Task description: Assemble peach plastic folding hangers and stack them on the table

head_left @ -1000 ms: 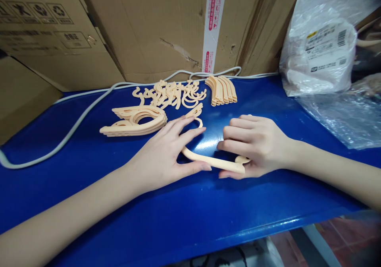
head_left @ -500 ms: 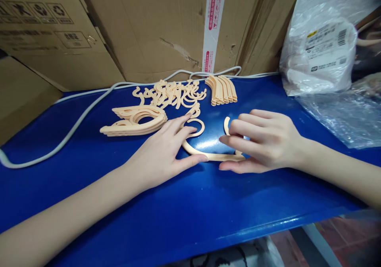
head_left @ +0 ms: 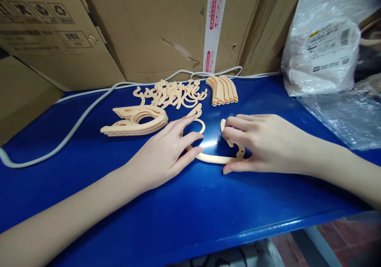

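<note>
A cream plastic folding hanger (head_left: 216, 159), with a long curved arm along its near side, lies on the blue tabletop between my hands. My left hand (head_left: 168, 149) grips its left part, thumb on the curved arm and fingers over the upper pieces. A cream hook (head_left: 203, 126) curves out beyond those fingers. My right hand (head_left: 262, 144) is closed on a small curled piece (head_left: 239, 151) at the hanger's right end; its thumb lies by the arm's tip. The fingers cover part of this piece, so how it joins the arm is hidden.
Left of my hands is a stack of folded hangers (head_left: 133, 120). Behind lie a pile of loose hooks (head_left: 171, 93) and a row of curved arms (head_left: 223, 89). A white cable (head_left: 89, 110) runs along cardboard boxes (head_left: 166, 28). Plastic-wrapped goods (head_left: 321, 56) stand at right.
My left thumb has drawn back and up along the curved arm. My right hand has shifted its fingers, uncovering more of the curled piece. The stacks have not moved.
</note>
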Demonstrator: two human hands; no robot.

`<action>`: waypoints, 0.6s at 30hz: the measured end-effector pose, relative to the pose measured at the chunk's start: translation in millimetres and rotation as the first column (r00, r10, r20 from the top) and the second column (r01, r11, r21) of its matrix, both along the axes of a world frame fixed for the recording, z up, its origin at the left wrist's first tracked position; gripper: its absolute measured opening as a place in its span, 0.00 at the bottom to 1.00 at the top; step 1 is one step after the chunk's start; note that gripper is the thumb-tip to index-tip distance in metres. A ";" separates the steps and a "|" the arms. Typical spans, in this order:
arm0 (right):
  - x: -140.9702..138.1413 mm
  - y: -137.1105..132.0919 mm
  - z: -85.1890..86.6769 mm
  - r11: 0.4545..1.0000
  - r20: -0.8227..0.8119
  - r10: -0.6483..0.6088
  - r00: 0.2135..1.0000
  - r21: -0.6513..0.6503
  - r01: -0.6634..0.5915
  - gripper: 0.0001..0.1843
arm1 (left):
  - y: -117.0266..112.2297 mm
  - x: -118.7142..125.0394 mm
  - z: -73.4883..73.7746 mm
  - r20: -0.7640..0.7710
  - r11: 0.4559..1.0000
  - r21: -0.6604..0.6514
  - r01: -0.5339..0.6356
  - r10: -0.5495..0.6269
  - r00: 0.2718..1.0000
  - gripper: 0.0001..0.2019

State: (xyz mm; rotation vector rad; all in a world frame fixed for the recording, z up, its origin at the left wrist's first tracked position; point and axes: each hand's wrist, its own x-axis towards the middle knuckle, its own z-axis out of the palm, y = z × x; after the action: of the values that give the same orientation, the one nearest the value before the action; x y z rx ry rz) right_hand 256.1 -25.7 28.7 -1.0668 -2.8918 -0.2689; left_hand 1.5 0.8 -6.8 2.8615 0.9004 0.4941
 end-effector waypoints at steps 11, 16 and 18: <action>-6.6 -4.7 -3.4 0.976 -0.130 0.174 0.976 -0.109 -0.189 0.14 | -2.1 -0.4 0.8 0.003 0.999 -0.024 -0.048 0.048 0.999 0.22; -8.6 -5.9 -2.7 0.954 -0.190 0.204 0.960 -0.180 -0.238 0.09 | -0.7 0.5 -0.2 0.026 0.999 -0.025 -0.042 0.043 0.999 0.23; -9.2 -5.5 -3.4 0.945 -0.212 0.207 0.955 -0.210 -0.251 0.07 | -0.2 1.1 0.0 0.033 0.999 -0.026 -0.035 0.036 0.999 0.23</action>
State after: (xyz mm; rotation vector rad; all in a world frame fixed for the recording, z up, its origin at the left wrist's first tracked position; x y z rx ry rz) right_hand 246.9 -31.2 25.3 -0.7186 -2.8864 0.1802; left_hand 2.7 0.6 -6.8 2.8106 0.9462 0.5286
